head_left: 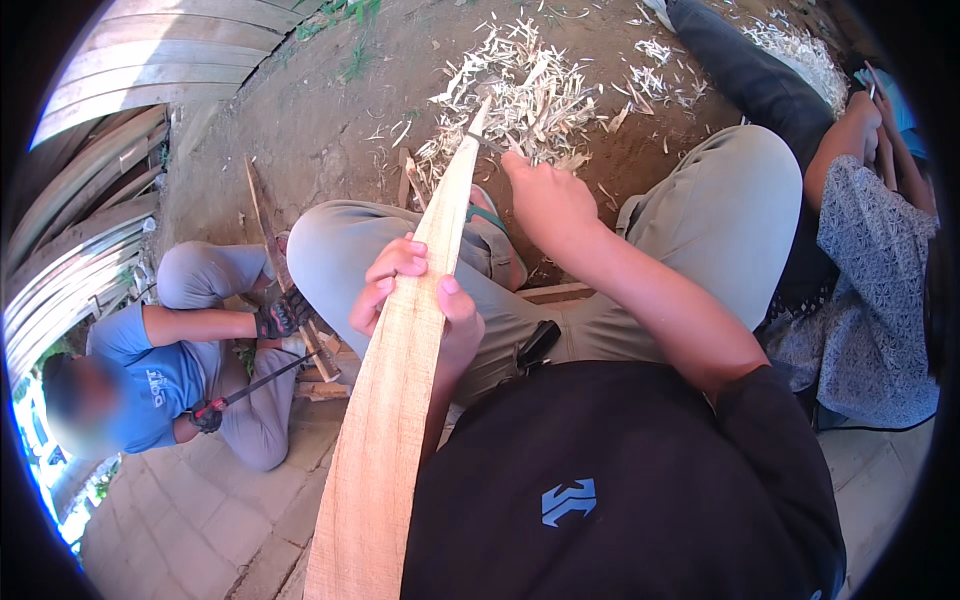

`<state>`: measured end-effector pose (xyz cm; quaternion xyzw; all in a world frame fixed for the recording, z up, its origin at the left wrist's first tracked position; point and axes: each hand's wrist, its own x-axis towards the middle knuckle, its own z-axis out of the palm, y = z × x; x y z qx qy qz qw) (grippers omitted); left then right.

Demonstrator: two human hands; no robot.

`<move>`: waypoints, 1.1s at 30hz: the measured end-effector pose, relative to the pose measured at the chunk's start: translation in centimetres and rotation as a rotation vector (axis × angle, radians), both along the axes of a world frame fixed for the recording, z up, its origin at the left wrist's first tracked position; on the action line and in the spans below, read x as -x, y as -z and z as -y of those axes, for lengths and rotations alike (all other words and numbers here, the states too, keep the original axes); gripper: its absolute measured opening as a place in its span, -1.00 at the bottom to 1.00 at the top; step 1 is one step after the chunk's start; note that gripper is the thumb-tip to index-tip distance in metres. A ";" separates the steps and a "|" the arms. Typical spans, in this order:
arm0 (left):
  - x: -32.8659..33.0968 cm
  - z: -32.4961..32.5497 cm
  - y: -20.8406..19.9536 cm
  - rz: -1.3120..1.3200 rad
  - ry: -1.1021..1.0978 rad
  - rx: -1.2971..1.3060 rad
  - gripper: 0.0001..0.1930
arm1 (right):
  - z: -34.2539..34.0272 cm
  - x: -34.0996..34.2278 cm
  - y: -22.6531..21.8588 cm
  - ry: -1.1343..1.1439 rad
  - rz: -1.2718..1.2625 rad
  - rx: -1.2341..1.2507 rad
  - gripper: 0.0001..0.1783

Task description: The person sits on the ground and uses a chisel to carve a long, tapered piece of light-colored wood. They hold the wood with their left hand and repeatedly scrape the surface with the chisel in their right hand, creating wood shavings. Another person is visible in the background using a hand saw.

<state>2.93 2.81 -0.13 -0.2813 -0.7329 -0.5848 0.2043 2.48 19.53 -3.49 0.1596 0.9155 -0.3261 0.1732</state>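
Observation:
A long pale wooden board (pixel 385 430) slants up from the lower edge past my chest, tapering to a narrow tip beyond my knees. My left hand (pixel 455 315) grips it around the middle, with the thumb on the upper face and fingers at the left edge. My right hand (pixel 555 205) is closed on a tool that looks like a knife. Its dark blade (pixel 487 143) lies against the board near the tapered tip. The handle is hidden inside my fist.
A heap of wood shavings (pixel 530 95) covers the dirt ground beyond the board's tip. To the left, a seated person in gloves (pixel 170 350) holds a rough wood strip (pixel 265 220) and a long red-handled blade (pixel 265 388). Another person's patterned garment (pixel 865 300) is close at right. Stacked planks (pixel 80 200) stand far left.

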 end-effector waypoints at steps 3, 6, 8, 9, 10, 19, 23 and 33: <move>0.0 0.4 1.1 -0.008 0.000 -0.087 -0.55 | -0.1 0.2 -1.4 -0.014 0.014 0.001 -0.69; 0.4 -0.1 0.9 -0.011 -0.001 -0.066 -0.54 | -0.6 0.2 0.3 0.007 -0.023 -0.005 -0.69; 0.3 0.0 1.1 -0.037 -0.018 -0.091 -0.53 | -0.5 0.1 0.4 0.006 -0.030 -0.003 -0.70; 0.4 0.1 1.3 -0.054 -0.034 -0.105 -0.53 | -0.4 0.0 -1.2 -0.020 -0.012 0.006 -0.70; 0.7 0.2 1.3 -0.056 -0.025 -0.086 -0.53 | -0.3 0.1 -2.0 -0.047 0.007 0.015 -0.70; 0.2 -0.1 0.7 -0.041 -0.018 -0.086 -0.53 | -0.3 0.1 1.6 0.014 -0.094 -0.032 -0.72; 0.5 0.3 1.0 -0.029 -0.007 -0.096 -0.51 | 0.5 -0.1 0.2 -0.015 -0.100 -0.072 -0.78; 0.6 0.3 0.9 -0.006 -0.018 -0.086 -0.51 | 0.3 1.0 2.7 0.019 -0.148 -0.081 -0.83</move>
